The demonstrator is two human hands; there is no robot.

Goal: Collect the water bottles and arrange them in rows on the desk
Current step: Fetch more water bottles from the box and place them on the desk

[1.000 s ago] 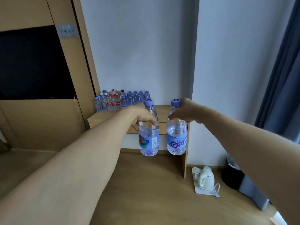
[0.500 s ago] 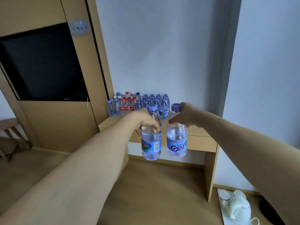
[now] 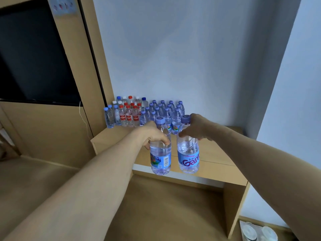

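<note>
Mid-frame, the left hand (image 3: 153,134) grips the shoulder of one water bottle (image 3: 160,154) while the right hand (image 3: 194,128) grips another bottle (image 3: 188,154), both upright above the worktop (image 3: 217,153). Rows of bottles (image 3: 144,111) stand behind against the wall.

Rows of bottles (image 3: 144,111) at desk (image 3: 217,153) back-left, two held bottles (image 3: 160,153) in front

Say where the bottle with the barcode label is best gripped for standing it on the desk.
At the tapered shoulder under the cap, from above and the left, as the left hand does: the bottle hangs upright, leaving its base free to land on the desk.
</note>
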